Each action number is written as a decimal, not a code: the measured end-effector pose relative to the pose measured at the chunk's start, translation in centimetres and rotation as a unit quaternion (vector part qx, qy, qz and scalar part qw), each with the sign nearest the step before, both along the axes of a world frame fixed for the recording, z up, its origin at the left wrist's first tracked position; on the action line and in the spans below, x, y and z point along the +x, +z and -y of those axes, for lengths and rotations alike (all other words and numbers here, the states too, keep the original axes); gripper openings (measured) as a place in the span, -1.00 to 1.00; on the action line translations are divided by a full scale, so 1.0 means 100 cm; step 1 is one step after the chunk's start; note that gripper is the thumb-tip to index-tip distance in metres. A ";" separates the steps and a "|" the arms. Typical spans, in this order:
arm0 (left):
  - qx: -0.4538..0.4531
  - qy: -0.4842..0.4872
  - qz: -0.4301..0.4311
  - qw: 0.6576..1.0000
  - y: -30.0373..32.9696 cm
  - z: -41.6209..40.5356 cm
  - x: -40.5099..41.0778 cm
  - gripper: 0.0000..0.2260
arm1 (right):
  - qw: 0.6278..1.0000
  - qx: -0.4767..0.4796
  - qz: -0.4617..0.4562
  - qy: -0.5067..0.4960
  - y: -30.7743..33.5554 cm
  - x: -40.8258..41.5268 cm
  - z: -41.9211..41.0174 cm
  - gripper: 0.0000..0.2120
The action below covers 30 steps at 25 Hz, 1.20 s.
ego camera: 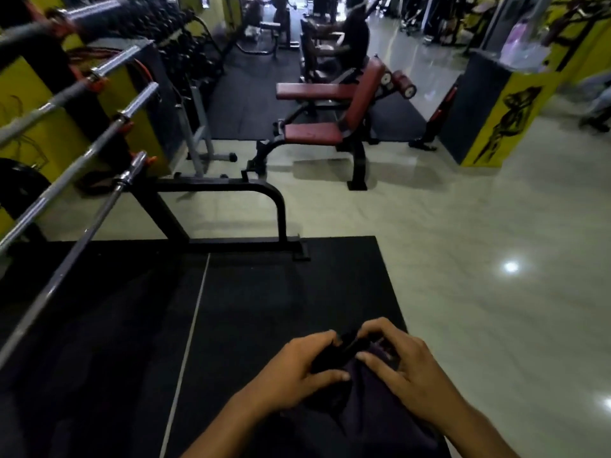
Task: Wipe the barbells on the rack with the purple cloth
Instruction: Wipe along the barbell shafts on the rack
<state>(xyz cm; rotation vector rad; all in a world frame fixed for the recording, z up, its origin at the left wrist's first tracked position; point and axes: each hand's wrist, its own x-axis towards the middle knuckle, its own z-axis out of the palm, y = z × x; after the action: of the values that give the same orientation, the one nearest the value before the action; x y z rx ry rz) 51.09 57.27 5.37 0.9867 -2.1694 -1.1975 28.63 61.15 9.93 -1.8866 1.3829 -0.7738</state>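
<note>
Head view, purple cloth (pixel 360 388) bunched between left hand (pixel 299 368) and right hand (pixel 401 368), both gripping it, barbells (pixel 82 183) well apart

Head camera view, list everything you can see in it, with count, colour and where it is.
barbells: at least four, chrome steel, lying across the rack on the left
rack: one, black frame, left of centre, its foot on the mat edge
mat: one near, black, under the person
bench: one, dark red pads on a black frame, centre
pillar: one, yellow and dark grey with a black figure drawing, right
floor: pale glossy tiles, right and centre
person: one, in dark clothes, seated at a machine in the background, blurred
purple cloth: one, dark purple, bunched between both hands, bottom centre
left hand: grips the cloth
right hand: grips the cloth
</note>
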 end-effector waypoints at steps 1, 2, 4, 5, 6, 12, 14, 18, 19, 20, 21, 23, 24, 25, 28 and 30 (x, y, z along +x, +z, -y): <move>0.017 0.021 -0.007 1.000 0.001 0.024 0.014 -0.80 | 0.998 0.050 0.038 0.004 -0.003 0.012 0.035 -0.67; 0.037 0.045 -0.016 0.998 0.003 0.047 0.032 -0.83 | 0.991 0.114 0.064 0.026 -0.006 0.026 0.073 -0.56; 0.069 0.107 -0.039 0.991 0.010 0.090 0.074 -0.88 | 0.966 0.221 0.061 0.119 -0.015 0.060 0.147 -0.42; 0.080 0.139 -0.046 0.986 0.015 0.107 0.093 -0.90 | 0.957 0.240 0.038 0.157 -0.021 0.076 0.175 -0.45; 0.081 0.164 -0.050 0.982 0.019 0.124 0.111 -0.91 | 0.956 0.232 0.015 0.177 -0.028 0.089 0.202 -0.54; 0.022 0.283 0.039 0.958 0.021 0.250 0.201 -0.48 | 0.962 0.146 -0.029 0.227 -0.040 0.166 0.351 -0.87; -0.105 0.248 0.160 0.950 0.026 0.286 0.207 -0.20 | 0.939 0.100 -0.111 0.308 -0.033 0.188 0.393 -0.83; -0.123 0.142 0.240 0.952 0.017 0.379 0.204 -0.43 | 0.885 0.044 -0.230 0.402 -0.009 0.229 0.499 -0.75; -0.097 0.163 0.224 0.956 0.013 0.403 0.210 -0.53 | 0.886 0.062 -0.215 0.407 -0.009 0.231 0.530 -0.75; -0.083 0.192 0.203 0.957 0.011 0.427 0.218 -0.63 | 0.896 0.096 -0.176 0.396 -0.014 0.228 0.563 -0.75; -0.075 0.218 0.181 0.956 0.011 0.444 0.226 -0.71 | 0.906 0.143 -0.125 0.378 -0.019 0.222 0.591 -0.73; -0.050 0.267 0.142 0.952 0.014 0.475 0.243 -0.83 | 0.919 0.182 -0.047 0.346 -0.033 0.216 0.640 -0.75; -0.034 0.280 0.136 0.950 0.016 0.490 0.252 -0.87 | 0.927 0.174 -0.018 0.333 -0.040 0.220 0.661 -0.81; -0.023 0.291 0.134 0.947 0.018 0.504 0.260 -0.90 | 0.934 0.164 0.010 0.318 -0.044 0.230 0.678 -0.87; -0.018 0.329 0.096 0.939 0.025 0.547 0.275 -0.76 | 0.935 0.116 0.040 0.332 -0.030 0.286 0.726 -0.90; 0.009 0.367 0.004 0.930 0.027 0.576 0.278 -0.69 | 0.920 0.057 0.005 0.388 -0.014 0.325 0.757 -0.94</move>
<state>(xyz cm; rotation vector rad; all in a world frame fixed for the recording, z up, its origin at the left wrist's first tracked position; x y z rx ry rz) 78.94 -0.35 8.05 1.6110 -1.5384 -0.8340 61.17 -14.52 8.49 -2.0861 0.5464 -0.2879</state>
